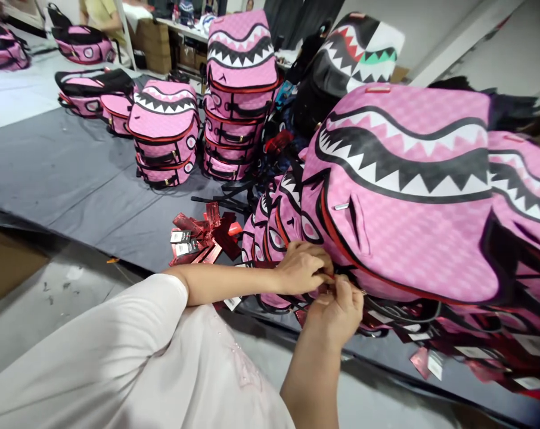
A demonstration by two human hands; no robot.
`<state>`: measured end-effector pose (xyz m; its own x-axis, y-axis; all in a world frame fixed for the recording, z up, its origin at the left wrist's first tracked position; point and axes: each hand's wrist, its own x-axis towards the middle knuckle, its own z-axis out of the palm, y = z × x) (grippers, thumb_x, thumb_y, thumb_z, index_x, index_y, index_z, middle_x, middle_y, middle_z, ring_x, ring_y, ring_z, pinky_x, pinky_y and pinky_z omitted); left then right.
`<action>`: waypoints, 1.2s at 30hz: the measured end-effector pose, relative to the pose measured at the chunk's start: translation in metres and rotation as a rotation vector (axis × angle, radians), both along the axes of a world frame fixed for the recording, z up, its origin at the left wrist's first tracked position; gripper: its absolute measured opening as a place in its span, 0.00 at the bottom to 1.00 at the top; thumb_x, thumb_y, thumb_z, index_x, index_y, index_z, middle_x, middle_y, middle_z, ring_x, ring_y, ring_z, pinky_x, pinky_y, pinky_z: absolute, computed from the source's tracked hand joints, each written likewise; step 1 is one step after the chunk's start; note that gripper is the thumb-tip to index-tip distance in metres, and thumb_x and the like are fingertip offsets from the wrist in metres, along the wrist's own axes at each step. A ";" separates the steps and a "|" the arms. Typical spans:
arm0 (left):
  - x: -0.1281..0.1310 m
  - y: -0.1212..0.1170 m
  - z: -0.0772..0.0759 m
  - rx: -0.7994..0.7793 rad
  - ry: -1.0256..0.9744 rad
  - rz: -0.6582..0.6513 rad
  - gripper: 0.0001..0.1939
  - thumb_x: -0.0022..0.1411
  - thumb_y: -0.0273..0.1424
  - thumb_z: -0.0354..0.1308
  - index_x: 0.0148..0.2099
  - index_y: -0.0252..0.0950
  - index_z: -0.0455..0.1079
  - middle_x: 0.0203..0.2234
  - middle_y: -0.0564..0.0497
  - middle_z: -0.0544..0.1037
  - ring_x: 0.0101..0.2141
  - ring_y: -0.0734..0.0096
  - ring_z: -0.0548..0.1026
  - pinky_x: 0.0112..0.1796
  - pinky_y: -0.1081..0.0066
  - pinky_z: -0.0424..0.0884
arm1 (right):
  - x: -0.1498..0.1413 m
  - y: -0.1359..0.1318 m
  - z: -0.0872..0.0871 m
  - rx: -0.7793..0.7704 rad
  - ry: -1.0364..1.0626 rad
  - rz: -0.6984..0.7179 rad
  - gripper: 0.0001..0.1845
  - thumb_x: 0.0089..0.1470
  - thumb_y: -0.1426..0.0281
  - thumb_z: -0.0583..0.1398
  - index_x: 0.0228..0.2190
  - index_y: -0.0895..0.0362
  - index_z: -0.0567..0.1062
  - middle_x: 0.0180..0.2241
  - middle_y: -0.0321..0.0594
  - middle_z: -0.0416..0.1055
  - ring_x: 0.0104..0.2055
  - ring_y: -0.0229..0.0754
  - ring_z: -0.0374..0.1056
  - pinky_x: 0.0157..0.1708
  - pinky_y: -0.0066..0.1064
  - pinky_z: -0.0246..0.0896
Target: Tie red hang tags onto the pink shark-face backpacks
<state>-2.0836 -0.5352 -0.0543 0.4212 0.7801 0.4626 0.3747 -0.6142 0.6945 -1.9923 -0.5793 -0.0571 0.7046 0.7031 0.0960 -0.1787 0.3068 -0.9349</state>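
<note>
A big pink backpack (pixel 413 196) with a shark-mouth print lies on its side at the right, on top of a row of similar pink backpacks (pixel 279 226). My left hand (pixel 303 268) and my right hand (pixel 337 310) meet at its lower front edge, by the red trim. Both hands are closed in a pinch on something small there that I cannot make out. A heap of red hang tags (pixel 202 238) lies on the grey cloth just left of my hands.
Two stacks of pink shark backpacks (pixel 241 89) (pixel 165 134) stand on the grey table cover (pixel 68 173). More pink bags (pixel 91 92) lie further back, and a black shark bag (pixel 354 56) behind. Tags (pixel 431 360) hang below the bags at right. Another person's torso (pixel 102 15) shows far back.
</note>
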 end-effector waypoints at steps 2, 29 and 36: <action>0.001 -0.003 0.001 -0.004 0.007 0.011 0.06 0.63 0.33 0.58 0.38 0.38 0.75 0.44 0.50 0.78 0.51 0.62 0.68 0.53 0.59 0.55 | 0.001 -0.001 0.000 0.005 -0.012 0.021 0.19 0.37 0.63 0.69 0.24 0.56 0.64 0.27 0.28 0.66 0.27 0.32 0.62 0.30 0.27 0.60; -0.208 0.109 -0.181 -0.834 0.210 0.734 0.16 0.63 0.34 0.59 0.50 0.33 0.72 0.46 0.44 0.79 0.49 0.60 0.72 0.51 0.66 0.62 | -0.080 -0.091 -0.089 -0.531 -0.358 0.090 0.20 0.54 0.55 0.60 0.40 0.58 0.75 0.37 0.41 0.76 0.34 0.40 0.72 0.40 0.35 0.67; -0.273 0.099 -0.159 -0.820 0.228 0.707 0.13 0.69 0.33 0.48 0.46 0.35 0.73 0.41 0.47 0.81 0.43 0.65 0.75 0.45 0.72 0.65 | -0.133 -0.079 -0.098 -0.604 -0.304 0.108 0.21 0.54 0.54 0.61 0.40 0.58 0.75 0.33 0.38 0.75 0.31 0.39 0.71 0.37 0.34 0.67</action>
<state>-2.3568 -0.4363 -0.2129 -0.2310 0.9129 -0.3365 0.6305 0.4038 0.6629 -2.1248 -0.6584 -0.1551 0.6315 0.7602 -0.1525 0.1187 -0.2891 -0.9499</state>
